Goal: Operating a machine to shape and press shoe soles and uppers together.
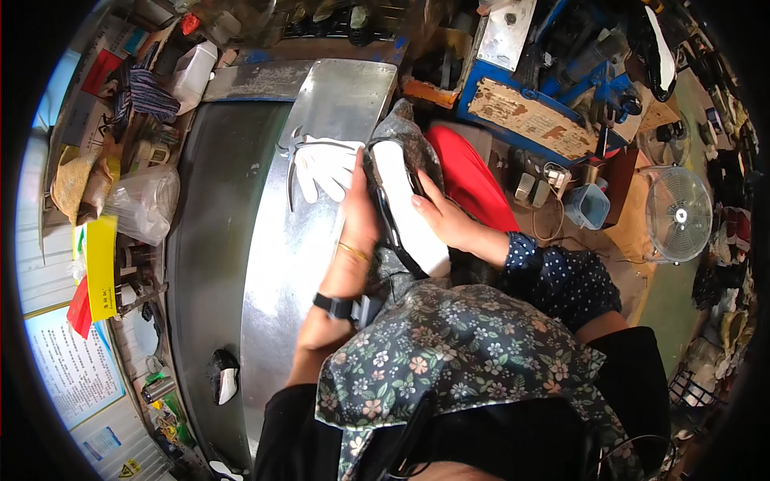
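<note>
A black shoe (409, 212) with a white sole lies sole up, toe end away from me, between my two hands. My left hand (358, 212) presses along its left side, fingers straight and a little blurred. My right hand (449, 218) grips its right side, with fingers over the sole's edge. Grey cloth (421, 132) lies beneath and beyond the shoe. Just left of it, on the shiny metal table (281, 321), is a white glove (322, 170). A dark metal tool like open pincers (292, 156) rests across the glove.
A dark conveyor belt (212, 240) runs along the left, carrying another black-and-white shoe (224, 377). A red panel (473, 176) and a blue bin (587, 206) stand to the right, near a round fan (678, 215). Cluttered shelves line the far left.
</note>
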